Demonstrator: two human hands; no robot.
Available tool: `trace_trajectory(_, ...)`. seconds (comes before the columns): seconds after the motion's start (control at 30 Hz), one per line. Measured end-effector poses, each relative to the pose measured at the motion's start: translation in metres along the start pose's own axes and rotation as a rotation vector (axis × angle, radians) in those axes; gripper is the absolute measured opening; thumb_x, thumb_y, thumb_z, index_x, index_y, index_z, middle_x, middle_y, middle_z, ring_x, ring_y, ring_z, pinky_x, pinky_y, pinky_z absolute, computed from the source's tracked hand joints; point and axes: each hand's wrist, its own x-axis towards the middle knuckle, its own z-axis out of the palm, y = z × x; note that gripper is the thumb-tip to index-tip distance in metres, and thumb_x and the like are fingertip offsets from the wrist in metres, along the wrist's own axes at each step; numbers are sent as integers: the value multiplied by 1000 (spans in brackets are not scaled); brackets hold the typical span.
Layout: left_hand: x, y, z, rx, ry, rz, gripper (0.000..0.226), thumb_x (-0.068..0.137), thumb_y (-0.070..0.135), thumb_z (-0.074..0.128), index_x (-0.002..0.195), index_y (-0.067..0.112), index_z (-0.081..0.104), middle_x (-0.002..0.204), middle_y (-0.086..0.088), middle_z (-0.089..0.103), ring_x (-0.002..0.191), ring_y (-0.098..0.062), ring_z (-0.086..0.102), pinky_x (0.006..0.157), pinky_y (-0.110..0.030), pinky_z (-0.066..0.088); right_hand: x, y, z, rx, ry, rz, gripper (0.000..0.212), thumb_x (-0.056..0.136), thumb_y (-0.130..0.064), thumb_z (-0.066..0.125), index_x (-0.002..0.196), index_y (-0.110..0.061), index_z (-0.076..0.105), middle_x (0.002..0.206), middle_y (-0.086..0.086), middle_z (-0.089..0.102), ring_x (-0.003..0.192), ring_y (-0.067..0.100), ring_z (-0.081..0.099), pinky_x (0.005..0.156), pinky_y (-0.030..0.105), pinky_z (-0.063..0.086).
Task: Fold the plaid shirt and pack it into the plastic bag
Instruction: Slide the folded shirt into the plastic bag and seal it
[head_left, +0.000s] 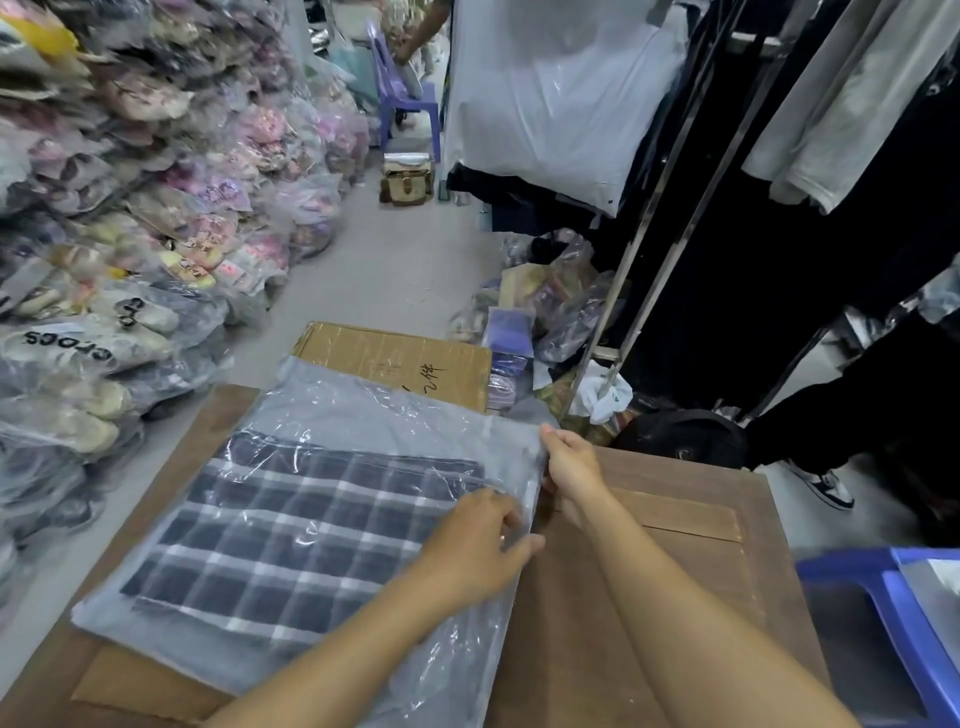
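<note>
**Shirt Inside the Bag, Both Hands at the Edge**

The fingers (506, 519) of the left hand (470, 545) are curled together on the right edge of the clear, crinkly plastic bag (363, 415), pressing it down. The fingers of the right hand (569, 467) pinch the same edge a bit farther up, near the corner. The two hands are near each other.

The folded dark blue and white plaid shirt (291, 540) lies flat inside the bag. The bag rests on the brown wooden surface (675, 571), and its far end lies over a flat brown cardboard box (395, 353).

On the left, many soft things wrapped in clear bags are piled up high (130, 208). On the right, dark clothes hang from a shiny metal rack (675, 249). A blue plastic stool (893, 613) stands at the right, just beside the surface.
</note>
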Motion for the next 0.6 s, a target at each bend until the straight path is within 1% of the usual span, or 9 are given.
trace_trajectory(0.03, 6, 2, -4, 3, -2, -1, 24, 87, 40, 61, 84, 17, 68, 89, 1, 67, 87, -14, 62, 81, -33, 51, 1, 0, -1, 20, -1, -1, 28, 102, -26, 54, 81, -7, 54, 61, 5, 45, 46, 12, 37, 39, 19, 32)
trace_trajectory(0.1, 25, 5, -14, 41, 47, 2, 24, 92, 31, 56, 84, 13, 69, 88, -4, 70, 86, -23, 64, 79, -38, 52, 1, -2, -3, 20, 5, -22, 27, 100, -24, 57, 80, -6, 58, 61, 3, 51, 47, 9, 41, 38, 15, 34)
trace_trajectory(0.2, 63, 9, -28, 127, 155, 7, 21, 97, 19, 47, 105, 14, 66, 111, -6, 63, 103, -30, 59, 87, -44, 50, -1, -5, -6, 99, 6, -36, 20, 97, -20, 64, 84, -4, 67, 59, 1, 55, 48, 8, 47, 45, 15, 42)
trace_trajectory(0.27, 90, 12, -32, 186, 119, 50, 33, 98, 14, 44, 126, 18, 59, 130, -4, 58, 118, -28, 51, 97, -44, 45, -3, -5, -6, 166, 9, -18, 18, 94, -17, 68, 89, 0, 70, 61, 2, 56, 47, 7, 48, 47, 16, 44)
trace_trajectory(0.33, 113, 12, -34, 257, 10, 94, 40, 99, 13, 43, 136, 20, 53, 140, -6, 54, 128, -28, 43, 105, -43, 38, -5, -6, -7, 183, 11, -12, 16, 92, -17, 71, 90, -1, 70, 62, 2, 58, 49, 7, 49, 49, 17, 46)
trace_trajectory(0.4, 130, 8, -35, 269, -116, 111, 34, 100, 21, 45, 130, 21, 61, 135, -9, 59, 127, -31, 47, 106, -44, 38, -6, -7, -9, 187, 3, -24, 17, 90, -16, 73, 95, 0, 72, 65, 2, 61, 50, 5, 51, 50, 17, 46)
trace_trajectory(0.47, 137, 5, -38, 183, -208, 124, 25, 98, 24, 52, 113, 16, 71, 115, -10, 70, 110, -29, 59, 95, -40, 47, -7, -10, -13, 151, 13, -48, 19, 89, -16, 75, 98, 1, 74, 70, 3, 63, 56, 6, 53, 54, 16, 48)
trace_trajectory(0.53, 141, 5, -42, 82, -237, 133, 17, 95, 21, 61, 99, 11, 73, 101, -11, 73, 96, -27, 64, 84, -35, 49, -7, -9, -17, 96, 27, -89, 19, 88, -18, 76, 95, 0, 75, 71, 3, 64, 58, 5, 54, 57, 13, 47)
trace_trajectory(0.6, 143, 6, -44, 18, -215, 141, 15, 93, 18, 64, 95, 8, 74, 95, -11, 74, 89, -24, 66, 80, -34, 50, -8, -6, -19, 51, 21, -116, 16, 86, -21, 78, 85, -5, 76, 69, 0, 65, 59, 3, 54, 62, 16, 46)
